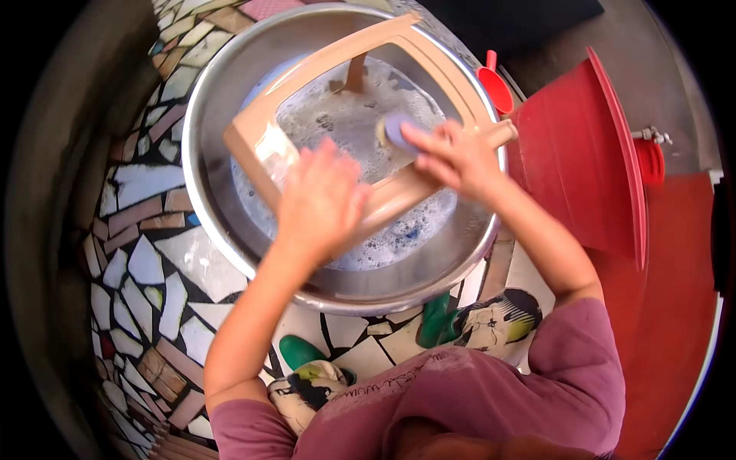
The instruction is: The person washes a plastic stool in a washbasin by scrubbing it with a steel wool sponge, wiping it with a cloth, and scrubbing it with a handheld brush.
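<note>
A tan plastic frame [399, 201], perhaps part of a chair, leans in a large round metal basin [201, 165] of soapy water [345, 115]. My left hand [320, 195] rests on the frame's near side, blurred, its fingers pointing away from me. In my right hand [452, 157] is a small purple and yellowish sponge [399, 132], held between thumb and fingers over the opening of the frame, just above its near bar. Motion blurs the sponge too.
To the right of the basin stand a big red tub [571, 153] and a red scoop [495, 88]. A tap [652, 136] is at the far right. Broken-tile flooring [153, 184] lies on the left. Green boots [299, 351] are below the basin.
</note>
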Available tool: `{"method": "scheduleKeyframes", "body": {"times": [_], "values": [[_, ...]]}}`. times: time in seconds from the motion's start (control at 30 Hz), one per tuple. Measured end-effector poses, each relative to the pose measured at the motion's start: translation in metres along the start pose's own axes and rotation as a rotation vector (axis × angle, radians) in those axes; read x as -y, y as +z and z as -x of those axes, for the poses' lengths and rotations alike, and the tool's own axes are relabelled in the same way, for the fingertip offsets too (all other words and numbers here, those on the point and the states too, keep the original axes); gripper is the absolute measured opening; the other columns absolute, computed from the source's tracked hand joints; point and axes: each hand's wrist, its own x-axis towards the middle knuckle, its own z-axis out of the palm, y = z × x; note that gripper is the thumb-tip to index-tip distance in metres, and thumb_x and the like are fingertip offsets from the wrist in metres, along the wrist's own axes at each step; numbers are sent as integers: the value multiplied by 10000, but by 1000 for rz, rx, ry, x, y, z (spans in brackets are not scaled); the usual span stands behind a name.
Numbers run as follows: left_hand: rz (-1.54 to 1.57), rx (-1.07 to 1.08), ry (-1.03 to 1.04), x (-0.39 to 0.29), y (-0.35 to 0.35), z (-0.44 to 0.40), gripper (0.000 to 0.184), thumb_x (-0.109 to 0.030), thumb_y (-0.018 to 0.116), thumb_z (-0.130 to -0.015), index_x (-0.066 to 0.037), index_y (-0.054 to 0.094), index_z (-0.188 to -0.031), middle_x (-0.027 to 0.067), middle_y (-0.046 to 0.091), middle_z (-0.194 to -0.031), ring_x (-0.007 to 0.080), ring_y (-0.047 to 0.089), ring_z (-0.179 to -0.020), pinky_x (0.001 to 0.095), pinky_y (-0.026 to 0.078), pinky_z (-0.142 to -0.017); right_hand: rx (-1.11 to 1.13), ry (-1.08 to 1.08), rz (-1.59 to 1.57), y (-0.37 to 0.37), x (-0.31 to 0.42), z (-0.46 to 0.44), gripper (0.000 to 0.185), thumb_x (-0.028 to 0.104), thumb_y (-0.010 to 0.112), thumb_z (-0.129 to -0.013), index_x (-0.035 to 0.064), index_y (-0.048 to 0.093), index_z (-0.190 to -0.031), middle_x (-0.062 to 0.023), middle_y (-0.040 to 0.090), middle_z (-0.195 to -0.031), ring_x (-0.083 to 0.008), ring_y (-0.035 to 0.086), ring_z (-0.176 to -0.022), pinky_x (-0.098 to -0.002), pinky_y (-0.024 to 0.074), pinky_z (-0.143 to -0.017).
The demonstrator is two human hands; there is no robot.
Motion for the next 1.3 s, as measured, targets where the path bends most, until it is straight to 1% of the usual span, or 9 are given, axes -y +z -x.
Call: {"method": "scheduleKeyframes", "body": {"times": [0.2, 0.43, 0.6, 0.7, 0.8, 0.93, 1.07, 1.2, 1.3], "values": [[-235, 307, -71, -12, 54, -5, 383, -341, 572, -914, -102, 572, -614, 107, 575, -490, 273, 545, -428, 408, 425, -615, -42, 63, -54, 45, -6, 78, 477, 275, 706, -842, 421, 599, -1284, -83, 604, -966, -258, 662, -727, -350, 561, -608], [-126, 417, -359, -6, 32, -43, 510, -467, 533, -944, -68, 661, -651, 222, 548, -572, 434, 559, -582, 508, 442, -580, -597, 573, -105, 17, -130, 87, 413, 229, 661, -910, 261, 611, -1319, -66, 610, -963, -215, 654, -714, -327, 540, -620], [457, 350, -735, 8, 9, -53, 516, -435, 497, -1008, 2, 717, -845, 83, 702, -752, 177, 629, -650, 318, 489, -630, -507, -22, -150, 37, -21, 56, 462, 243, 595, -916, 452, 547, -1325, -78, 567, -887, -226, 643, -652, -325, 567, -583], [591, 394, -1024, 13, -22, -76, 517, -417, 470, -1031, 43, 705, -998, 68, 701, -902, 94, 610, -780, 238, 485, -720, -455, 57, -117, 34, -45, 26, 520, 244, 572, -919, 511, 490, -1358, -114, 553, -880, -230, 632, -599, -325, 577, -567], [451, 334, -939, 22, -21, -92, 563, -450, 464, -1024, 53, 703, -941, 69, 691, -849, 101, 608, -746, 247, 480, -674, -557, 330, -136, 0, -120, -27, 463, 356, 577, -941, 490, 480, -1374, -136, 621, -971, -227, 664, -628, -329, 555, -535], [439, 440, -988, 51, -29, -100, 588, -448, 457, -1025, 60, 700, -853, 42, 676, -774, 100, 584, -721, 273, 477, -678, -123, 434, -551, -34, -77, -73, 399, 393, 533, -962, 477, 495, -1351, -166, 606, -1021, -275, 692, -693, -369, 577, -596], [431, 378, -812, 85, -21, -82, 580, -462, 470, -1021, 46, 711, -879, 45, 673, -775, 105, 586, -718, 270, 475, -672, -53, -143, -275, 11, -16, -56, 465, 603, 385, -975, 425, 465, -1398, -238, 597, -1129, -371, 692, -825, -406, 577, -835], [413, 427, -874, 72, -24, -93, 610, -478, 457, -1019, 60, 715, -887, 64, 681, -777, 105, 585, -681, 271, 478, -650, -412, 425, -127, -33, -117, -84, 503, 592, 490, -930, 411, 481, -1399, -143, 599, -921, -227, 644, -570, -363, 548, -531], [371, 425, -824, 70, -28, -94, 610, -476, 459, -1016, 65, 714, -897, 63, 682, -777, 112, 590, -695, 277, 483, -666, -259, 558, -645, -34, -82, -77, 544, 602, 477, -920, 364, 473, -1410, -199, 614, -1097, -288, 665, -698, -395, 548, -667]]}}
